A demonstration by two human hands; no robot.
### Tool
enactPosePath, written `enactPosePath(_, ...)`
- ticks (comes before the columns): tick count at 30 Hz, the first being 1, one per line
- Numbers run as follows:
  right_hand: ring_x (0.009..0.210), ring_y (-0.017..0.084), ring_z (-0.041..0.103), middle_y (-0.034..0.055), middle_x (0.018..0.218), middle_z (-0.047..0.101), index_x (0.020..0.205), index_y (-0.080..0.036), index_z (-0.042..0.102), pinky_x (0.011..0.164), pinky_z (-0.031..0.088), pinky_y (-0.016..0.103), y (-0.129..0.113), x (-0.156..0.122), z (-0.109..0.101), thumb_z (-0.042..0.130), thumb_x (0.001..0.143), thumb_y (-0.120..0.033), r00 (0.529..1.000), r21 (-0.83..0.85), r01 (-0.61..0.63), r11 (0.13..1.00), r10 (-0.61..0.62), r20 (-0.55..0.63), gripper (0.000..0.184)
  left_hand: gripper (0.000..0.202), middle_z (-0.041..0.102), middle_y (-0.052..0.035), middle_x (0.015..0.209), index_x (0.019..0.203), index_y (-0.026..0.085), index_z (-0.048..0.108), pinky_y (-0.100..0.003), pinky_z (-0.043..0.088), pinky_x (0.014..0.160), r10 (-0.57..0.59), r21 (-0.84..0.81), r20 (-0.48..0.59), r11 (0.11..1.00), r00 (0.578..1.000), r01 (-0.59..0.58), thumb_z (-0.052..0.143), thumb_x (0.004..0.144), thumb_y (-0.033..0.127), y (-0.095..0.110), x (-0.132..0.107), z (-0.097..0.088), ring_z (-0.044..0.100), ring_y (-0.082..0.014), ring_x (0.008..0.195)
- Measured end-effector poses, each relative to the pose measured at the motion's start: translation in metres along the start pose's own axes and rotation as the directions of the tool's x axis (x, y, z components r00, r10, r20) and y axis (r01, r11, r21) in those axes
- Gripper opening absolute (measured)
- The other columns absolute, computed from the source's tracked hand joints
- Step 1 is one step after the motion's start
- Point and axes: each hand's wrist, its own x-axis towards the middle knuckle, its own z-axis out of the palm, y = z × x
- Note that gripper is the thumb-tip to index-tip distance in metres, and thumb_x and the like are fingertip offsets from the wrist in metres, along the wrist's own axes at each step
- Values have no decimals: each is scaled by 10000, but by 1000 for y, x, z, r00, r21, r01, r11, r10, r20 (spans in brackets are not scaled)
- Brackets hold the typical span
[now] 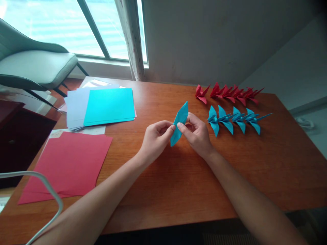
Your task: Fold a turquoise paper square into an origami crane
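Observation:
A blue folded paper diamond (182, 115) is held between my two hands above the middle of the table, tilted with one point up and the other down. My left hand (158, 137) pinches its left edge between thumb and fingers. On the other side, my right hand (197, 133) grips it with the thumb pressed on its face and the fingers behind, partly hidden. To the right of my right hand, several blue paper cranes (238, 119) stand in a row. Behind them runs a row of red paper cranes (233, 93).
On the wooden table (153, 207), blue paper sheets (109, 105) lie over white sheets (76, 105) at the back left. Red paper sheets (71, 165) lie nearer. A white cable (55, 194) curves by my left forearm. A chair (38, 64) stands beyond the left edge.

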Motion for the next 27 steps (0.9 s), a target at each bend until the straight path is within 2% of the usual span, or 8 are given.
enactPosePath(4,744,148,564,-9,786,567,751,-230,580,648,498,274,-2,-1,0,654,890,-428,998,64,-45,997,48,-42,253,327,720,-37,785,865,129,710,-231,493,653,-113,-160,75,979,991,124,803,770,428,0,-1,1,640,-137,700)
enactPosePath(9,668,135,545,-26,717,546,743,-235,552,652,512,277,1,0,0,584,926,-498,994,306,-105,946,99,36,322,326,696,-30,734,851,116,719,-206,496,633,-210,-319,128,917,969,240,832,760,408,2,0,-1,627,-106,655)
enactPosePath(11,718,150,579,-11,771,587,775,-239,566,681,535,294,2,1,0,559,927,-499,993,391,-119,913,115,34,301,285,681,-26,741,890,113,724,-187,503,623,-228,-411,221,860,948,303,811,797,368,3,0,-2,613,-87,645)
enactPosePath(14,857,185,643,20,944,676,963,-256,625,751,565,333,1,2,-1,656,856,-437,986,451,-166,877,138,93,212,196,622,-4,727,892,121,703,-159,500,579,-264,-530,350,735,899,423,765,849,302,6,-1,-3,590,-70,638)
enactPosePath(18,923,195,670,21,1003,708,1056,-272,659,841,570,375,-2,0,-1,741,823,-351,983,471,-172,865,119,141,260,125,537,28,693,872,142,662,-135,492,541,-292,-607,421,613,859,506,724,877,250,8,-4,-4,562,-59,615)
enactPosePath(22,836,162,659,-8,891,704,929,-265,695,778,564,320,1,-1,0,770,815,-321,993,414,-119,903,115,34,147,221,650,-43,762,915,133,688,-202,544,606,-329,-486,428,702,842,521,694,883,352,8,-3,-3,637,-119,682)
enactPosePath(24,815,154,659,-13,884,713,925,-265,692,760,561,308,3,-1,0,761,825,-326,992,388,-110,915,126,-17,136,332,712,-102,862,944,125,710,-271,572,693,-331,-386,355,800,874,460,676,882,449,6,-2,-3,682,-179,782)
enactPosePath(27,790,157,661,-14,871,718,930,-260,686,762,567,325,4,0,1,749,830,-329,991,350,-102,931,127,-49,136,436,737,-110,898,926,127,726,-299,555,749,-263,-294,177,906,949,306,658,871,554,2,-1,-3,689,-202,819)
